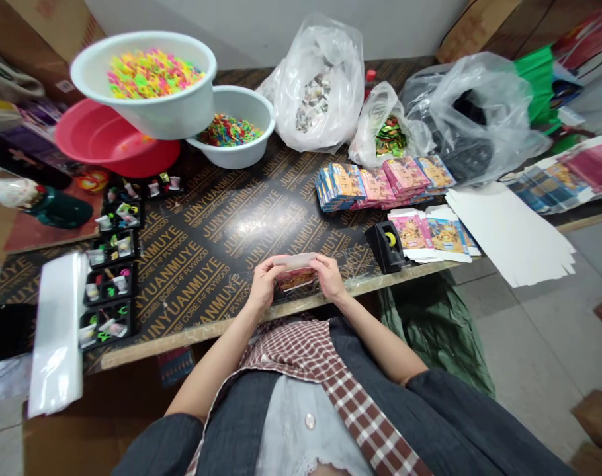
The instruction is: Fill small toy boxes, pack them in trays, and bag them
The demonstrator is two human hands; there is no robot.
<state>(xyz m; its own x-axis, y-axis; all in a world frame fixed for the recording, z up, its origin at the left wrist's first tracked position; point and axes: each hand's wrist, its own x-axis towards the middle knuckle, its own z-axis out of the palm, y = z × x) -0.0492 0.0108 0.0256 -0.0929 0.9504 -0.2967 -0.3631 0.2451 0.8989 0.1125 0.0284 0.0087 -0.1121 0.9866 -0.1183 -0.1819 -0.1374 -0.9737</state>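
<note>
Bench lot, mid-stage. Item one: a small printed box point(295, 277), pale pink along its upper part and orange-patterned below, held just above the near edge of the black printed plywood surface point(216, 225). Its left end sits in the left hand point(264, 281) and its right end in the right hand point(328, 274). Both grips are narrow, with the fingers point(281, 262) closed around the box from either side and the two hands just apart. Nearest to the hands, ahead and to the right: a black tape dispenser point(387, 246) with a yellow core, beside a few opened printed cartons point(430, 235). Farther on lies a row of stacked flat printed boxes point(370, 182) in blue, pink and yellow, with more printed stock at the far right point(563, 175) and loose white card sheets point(509, 231). Along the left side: six or so black compartment trays point(110, 311) holding small bright pieces and clear packets, and a folded bundle of clear plastic bags point(57, 330). At the far left, two white basins point(176, 116) hold many loose multicoloured plastic pieces, beside a red basin point(97, 142). Much loose stock remains in the basins, and the stacked boxes stand in quantity.
</note>
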